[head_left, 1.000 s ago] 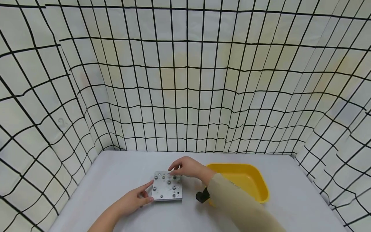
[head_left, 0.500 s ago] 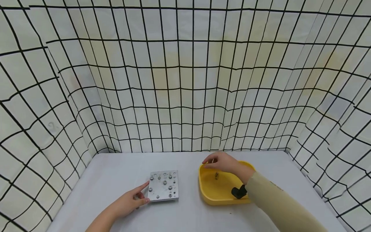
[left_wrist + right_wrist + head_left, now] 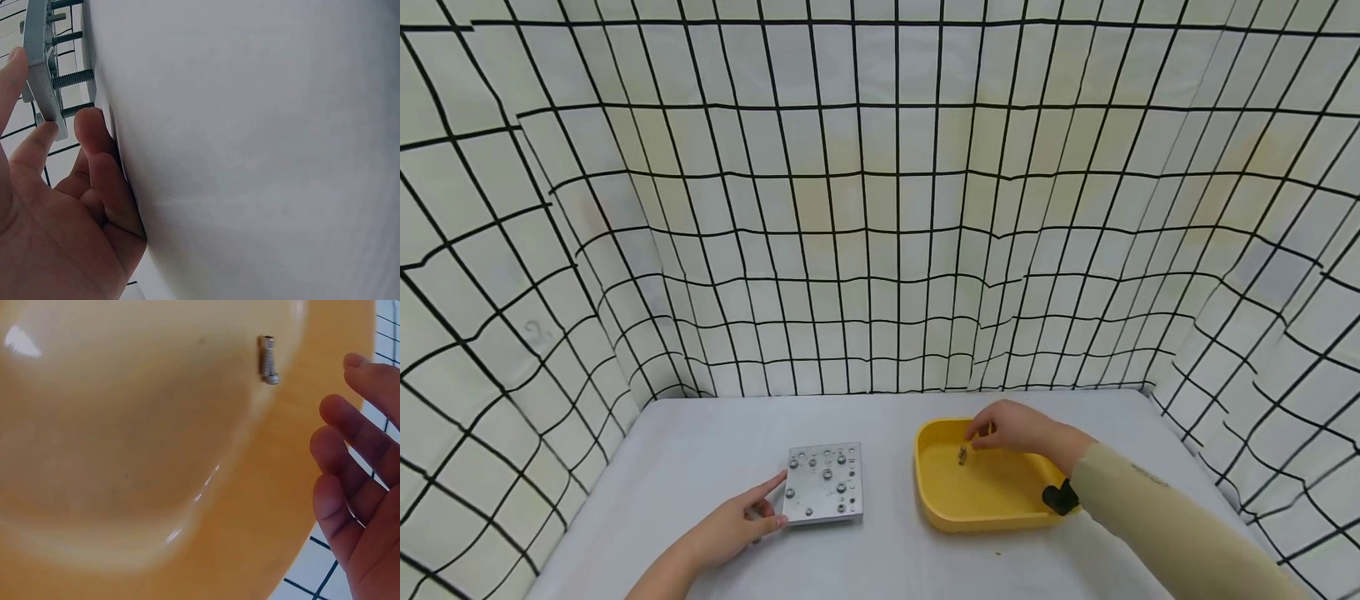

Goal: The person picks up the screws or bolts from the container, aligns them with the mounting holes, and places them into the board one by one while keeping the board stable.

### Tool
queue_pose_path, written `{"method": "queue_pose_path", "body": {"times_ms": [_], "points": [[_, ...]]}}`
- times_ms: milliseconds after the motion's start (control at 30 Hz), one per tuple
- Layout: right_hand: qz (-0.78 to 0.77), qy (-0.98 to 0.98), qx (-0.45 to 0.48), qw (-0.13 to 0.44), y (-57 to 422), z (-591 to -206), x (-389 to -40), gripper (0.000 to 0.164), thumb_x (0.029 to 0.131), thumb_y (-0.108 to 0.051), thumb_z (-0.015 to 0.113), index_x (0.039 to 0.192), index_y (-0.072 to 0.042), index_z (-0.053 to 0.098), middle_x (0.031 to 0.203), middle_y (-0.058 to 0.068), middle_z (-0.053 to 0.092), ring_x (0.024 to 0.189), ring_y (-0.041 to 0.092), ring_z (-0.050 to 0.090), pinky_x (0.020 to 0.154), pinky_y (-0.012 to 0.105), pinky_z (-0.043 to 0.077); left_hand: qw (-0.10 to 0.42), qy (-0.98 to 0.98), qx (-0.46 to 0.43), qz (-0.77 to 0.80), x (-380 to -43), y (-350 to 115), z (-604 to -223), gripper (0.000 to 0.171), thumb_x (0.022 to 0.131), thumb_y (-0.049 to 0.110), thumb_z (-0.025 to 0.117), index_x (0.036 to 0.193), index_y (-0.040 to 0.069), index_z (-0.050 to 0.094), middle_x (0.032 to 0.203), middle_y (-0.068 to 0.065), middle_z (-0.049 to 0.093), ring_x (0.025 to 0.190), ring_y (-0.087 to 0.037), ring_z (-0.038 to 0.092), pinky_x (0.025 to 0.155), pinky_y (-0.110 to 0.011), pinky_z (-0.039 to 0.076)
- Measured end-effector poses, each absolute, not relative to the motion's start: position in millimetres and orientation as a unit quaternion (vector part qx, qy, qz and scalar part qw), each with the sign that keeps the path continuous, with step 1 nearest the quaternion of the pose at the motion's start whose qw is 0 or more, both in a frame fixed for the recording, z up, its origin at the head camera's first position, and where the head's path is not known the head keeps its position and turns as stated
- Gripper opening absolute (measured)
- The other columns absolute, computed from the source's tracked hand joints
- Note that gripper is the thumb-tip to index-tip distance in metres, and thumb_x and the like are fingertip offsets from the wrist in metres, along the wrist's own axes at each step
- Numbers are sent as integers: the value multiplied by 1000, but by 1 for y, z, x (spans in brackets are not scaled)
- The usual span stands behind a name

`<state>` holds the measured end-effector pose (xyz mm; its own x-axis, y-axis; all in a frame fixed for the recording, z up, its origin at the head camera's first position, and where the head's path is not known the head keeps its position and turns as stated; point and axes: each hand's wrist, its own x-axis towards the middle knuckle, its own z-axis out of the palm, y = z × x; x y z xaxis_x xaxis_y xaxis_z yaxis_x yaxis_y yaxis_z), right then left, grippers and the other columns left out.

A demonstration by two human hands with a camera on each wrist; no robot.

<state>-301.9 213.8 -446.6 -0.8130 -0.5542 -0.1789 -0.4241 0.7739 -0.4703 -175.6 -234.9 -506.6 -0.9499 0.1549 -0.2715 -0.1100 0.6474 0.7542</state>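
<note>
A square silver metal plate [image 3: 812, 492] with several bolts and holes lies on the white table. My left hand [image 3: 733, 525] pinches its left side, index finger at the edge and thumb at the near corner. In the left wrist view, threaded bolt shanks [image 3: 74, 79] stick out from the plate's underside. My right hand [image 3: 1026, 429] reaches over the yellow tray [image 3: 981, 523], fingers loosely bent with nothing between them. Just left of the fingertips, a small metal bolt [image 3: 269, 360] with a wider piece at each end lies on the tray's floor.
The white table [image 3: 715, 442] is closed in by white walls [image 3: 880, 250] with black grid lines. A black wrist device [image 3: 1060, 498] hangs below the right sleeve. A tiny speck [image 3: 997, 553] lies on the table in front of the tray.
My right hand has left the plate's far edge, passed right over the tray's far-left rim, and is now lower inside it beside the bolt. My left hand still grips the plate.
</note>
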Motion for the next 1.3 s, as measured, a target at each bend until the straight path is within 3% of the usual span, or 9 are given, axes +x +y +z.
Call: {"method": "queue_pose_path", "body": {"times_ms": [233,567,867,1300], "points": [[-75,931,-334,128,204,-456,-305,9,91,-20,74,97,-24,78,77,-15,57,73,8,50,71,28,45,157,892,25,424,-174,-235,-503,83,84,44,76,152,14,40,98,-2,55,74,-18,53,61,-28,44],[-12,888,-454,74,193,-462,-302,9,89,-15,75,92,-22,80,86,-13,69,73,3,53,76,27,51,157,886,41,434,-171,-234,-502,82,85,39,76,153,12,39,98,-2,54,73,-18,51,61,-27,43],[35,860,-508,34,187,-470,-302,12,89,-11,73,80,-19,72,72,-11,51,65,8,41,65,22,42,155,888,25,432,-172,-236,-505,82,84,43,77,152,15,41,98,-2,55,71,-17,52,60,-27,43],[72,866,-492,48,183,-478,-303,15,92,-12,70,80,-20,64,66,-9,40,61,7,37,61,23,36,154,890,20,428,-172,-236,-507,83,83,45,77,152,15,42,97,-1,55,72,-18,52,60,-28,43]]}}
